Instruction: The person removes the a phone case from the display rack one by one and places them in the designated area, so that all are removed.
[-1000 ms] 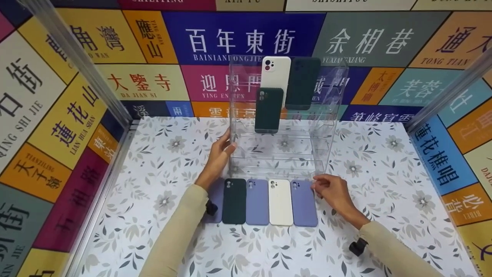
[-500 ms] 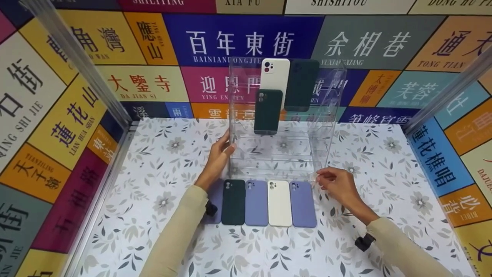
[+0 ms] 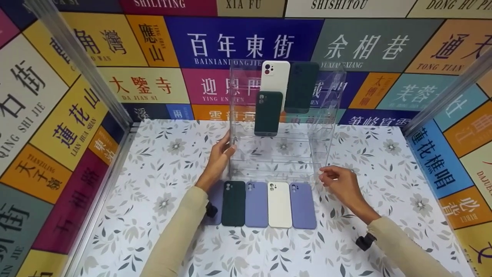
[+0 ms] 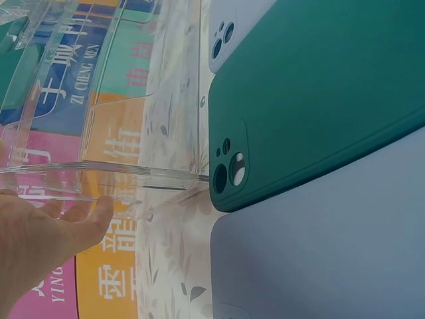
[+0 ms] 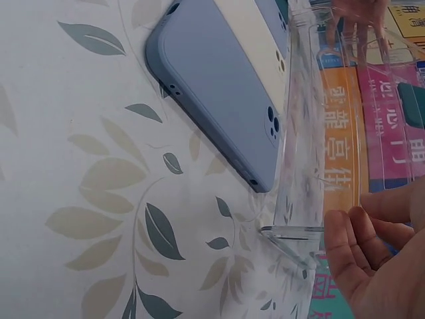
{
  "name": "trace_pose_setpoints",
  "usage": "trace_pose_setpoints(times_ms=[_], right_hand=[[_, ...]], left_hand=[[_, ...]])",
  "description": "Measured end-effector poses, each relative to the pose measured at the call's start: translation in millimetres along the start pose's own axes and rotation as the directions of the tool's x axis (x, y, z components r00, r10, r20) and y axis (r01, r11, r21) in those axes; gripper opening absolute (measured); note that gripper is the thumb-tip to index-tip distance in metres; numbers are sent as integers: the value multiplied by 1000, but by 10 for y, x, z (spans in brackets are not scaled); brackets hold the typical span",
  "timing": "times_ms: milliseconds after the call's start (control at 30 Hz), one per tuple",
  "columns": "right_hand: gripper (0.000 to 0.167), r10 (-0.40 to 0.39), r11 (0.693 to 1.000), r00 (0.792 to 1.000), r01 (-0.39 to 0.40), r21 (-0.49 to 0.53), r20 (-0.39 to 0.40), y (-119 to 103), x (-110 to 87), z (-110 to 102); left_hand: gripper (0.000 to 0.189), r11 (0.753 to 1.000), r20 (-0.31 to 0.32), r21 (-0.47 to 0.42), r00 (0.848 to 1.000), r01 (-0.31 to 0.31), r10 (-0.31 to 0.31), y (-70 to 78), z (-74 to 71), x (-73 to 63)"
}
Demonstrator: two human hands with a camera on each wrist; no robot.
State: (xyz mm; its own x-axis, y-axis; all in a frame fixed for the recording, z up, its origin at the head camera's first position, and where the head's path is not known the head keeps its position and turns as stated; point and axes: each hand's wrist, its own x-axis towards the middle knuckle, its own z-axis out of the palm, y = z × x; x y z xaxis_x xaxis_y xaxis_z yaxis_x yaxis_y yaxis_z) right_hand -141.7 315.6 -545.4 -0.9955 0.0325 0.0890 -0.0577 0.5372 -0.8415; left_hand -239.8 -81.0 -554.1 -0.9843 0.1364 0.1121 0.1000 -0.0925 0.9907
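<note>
A clear acrylic display stand (image 3: 276,165) with stepped tiers stands on the table. My left hand (image 3: 220,156) holds its left side panel, thumb near the front edge. At the lower right front corner, my right hand (image 3: 340,181) pinches the stand's edge, fingers curled against the thumb (image 5: 385,203). A cream phone case (image 3: 275,73) and a dark green phone case (image 3: 302,86) stand on an upper tier. Another green phone case (image 3: 268,113) sits lower, partly covering the cream one.
Before the stand lies a row of phone cases: a green case (image 3: 233,204), a purple case (image 3: 256,204), a cream case (image 3: 280,204), a right-hand purple case (image 3: 303,204), and a purple one at far left, partly behind my sleeve. Sign-printed walls (image 3: 246,38) enclose the table.
My right hand has shifted slightly up and right, from beside the rightmost purple case to the stand's lower right corner. The left hand stays at the left panel; the cases keep their places.
</note>
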Motion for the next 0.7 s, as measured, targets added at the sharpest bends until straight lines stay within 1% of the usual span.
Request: trace_pose_setpoints(times_ms=[233,433,700], right_hand=[[22,-15,997,1000,14,-70,-12,-10,6,-16],[20,-22,998,999,21,-58,-24,-10,14,-11],[21,-18,999,1000,17,-32,-21,12,14,-6]], left_hand=[[69,1000,2,4,1000,1,-1,2,0,-6],[69,1000,-6,13,1000,9,-9,5,10,-3],[69,1000,-3,-21,1000,-5,5,5,22,-2]])
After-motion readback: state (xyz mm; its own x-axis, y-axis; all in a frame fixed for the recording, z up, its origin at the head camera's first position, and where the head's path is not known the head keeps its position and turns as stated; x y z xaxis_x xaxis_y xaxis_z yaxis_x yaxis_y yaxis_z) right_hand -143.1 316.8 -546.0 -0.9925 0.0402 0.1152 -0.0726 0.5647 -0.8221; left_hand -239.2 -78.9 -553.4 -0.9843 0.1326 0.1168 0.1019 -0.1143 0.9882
